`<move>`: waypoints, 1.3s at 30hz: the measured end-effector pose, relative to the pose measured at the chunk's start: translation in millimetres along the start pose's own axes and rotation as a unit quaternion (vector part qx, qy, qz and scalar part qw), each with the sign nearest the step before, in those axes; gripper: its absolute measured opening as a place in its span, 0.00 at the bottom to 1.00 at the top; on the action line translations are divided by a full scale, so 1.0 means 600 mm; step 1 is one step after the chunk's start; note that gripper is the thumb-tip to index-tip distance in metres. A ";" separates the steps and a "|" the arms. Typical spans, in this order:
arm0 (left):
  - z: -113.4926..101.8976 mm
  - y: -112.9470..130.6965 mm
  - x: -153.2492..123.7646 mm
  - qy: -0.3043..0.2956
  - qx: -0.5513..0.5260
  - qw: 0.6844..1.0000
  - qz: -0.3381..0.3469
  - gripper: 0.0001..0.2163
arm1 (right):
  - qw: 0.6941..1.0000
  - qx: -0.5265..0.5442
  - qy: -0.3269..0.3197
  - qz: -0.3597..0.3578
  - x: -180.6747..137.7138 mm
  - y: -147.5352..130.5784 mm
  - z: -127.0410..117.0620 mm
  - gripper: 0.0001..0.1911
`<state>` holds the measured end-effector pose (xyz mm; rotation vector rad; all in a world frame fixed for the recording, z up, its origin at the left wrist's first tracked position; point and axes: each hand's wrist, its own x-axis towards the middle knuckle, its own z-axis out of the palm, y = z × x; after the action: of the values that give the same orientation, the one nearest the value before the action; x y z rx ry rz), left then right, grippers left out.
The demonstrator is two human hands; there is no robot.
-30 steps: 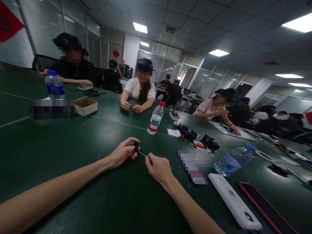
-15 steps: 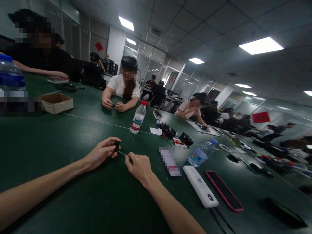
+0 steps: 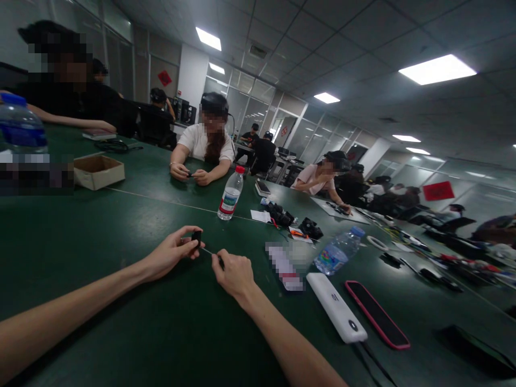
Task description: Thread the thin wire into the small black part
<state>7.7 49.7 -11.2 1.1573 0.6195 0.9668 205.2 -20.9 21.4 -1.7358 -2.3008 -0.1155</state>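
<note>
Between the thumb and fingers of my left hand [image 3: 176, 251] is a small black part [image 3: 196, 237], held a little above the green table [image 3: 161, 333]. My right hand [image 3: 234, 273] is closed around the dark handle of a screwdriver [image 3: 207, 250]. Its thin metal shaft points left, and the tip meets or nearly meets the black part; my fingers hide exactly where. Most of the handle is covered by my right fingers.
A red-capped water bottle [image 3: 230, 193] stands ahead. To the right lie another bottle [image 3: 339, 251], a white power bank [image 3: 336, 307] with a cable and a red-edged phone [image 3: 377, 314]. A cardboard box [image 3: 99, 173] is at left. Across the table sits a person [image 3: 205, 142].
The view has shifted slightly, so most things sit a little further right. Both hands keep their hold, the screwdriver still pointing at the black part.
</note>
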 end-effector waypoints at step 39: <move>0.010 0.011 -0.005 0.004 -0.023 1.000 -0.003 0.17 | 1.000 -0.023 -0.004 -0.014 0.006 0.001 0.000 0.18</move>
<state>9.1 45.1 -3.2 1.1118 0.6034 0.9762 204.8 -17.2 22.0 -1.7298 -2.3465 -0.1693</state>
